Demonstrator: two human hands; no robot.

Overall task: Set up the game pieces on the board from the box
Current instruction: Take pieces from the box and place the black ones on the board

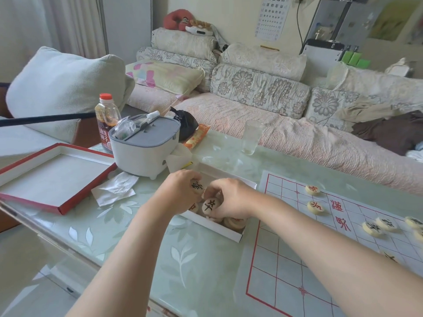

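Over the shallow white cardboard box (212,227), my left grip (183,191) and right grip (231,197) each clamped a pale round wooden game piece (211,205), which I judged light, hard and best pinched by its rim.

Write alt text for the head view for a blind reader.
The left hand grips one round piece and the right hand another over a white box of game pieces on a glass table. A paper board with several pieces already placed lies right of the box.

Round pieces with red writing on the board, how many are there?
2. One round cream piece with red writing sits near the far edge of the white paper board, the other just nearer. The right forearm may hide more.
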